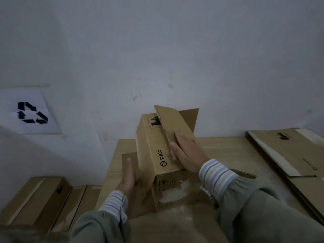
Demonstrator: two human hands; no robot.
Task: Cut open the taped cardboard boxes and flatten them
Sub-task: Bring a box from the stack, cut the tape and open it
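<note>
A brown cardboard box (pixel 154 148) printed "PICO" stands tilted on the wooden table (pixel 228 151), its flaps loose and torn white patches on its near end. My right hand (pixel 188 152) lies flat with straight fingers on the box's upper right flap. My left hand (pixel 129 179) is against the box's left side, fingers straight along a lowered flap; its fingertips are partly hidden by the box. No cutting tool is in sight.
Flattened cardboard boxes (pixel 289 155) lie stacked at the table's right. Several closed cardboard boxes (pixel 40 199) sit low at the left. A white sheet with a recycling symbol (pixel 31 113) hangs on the wall, which rises just behind the table.
</note>
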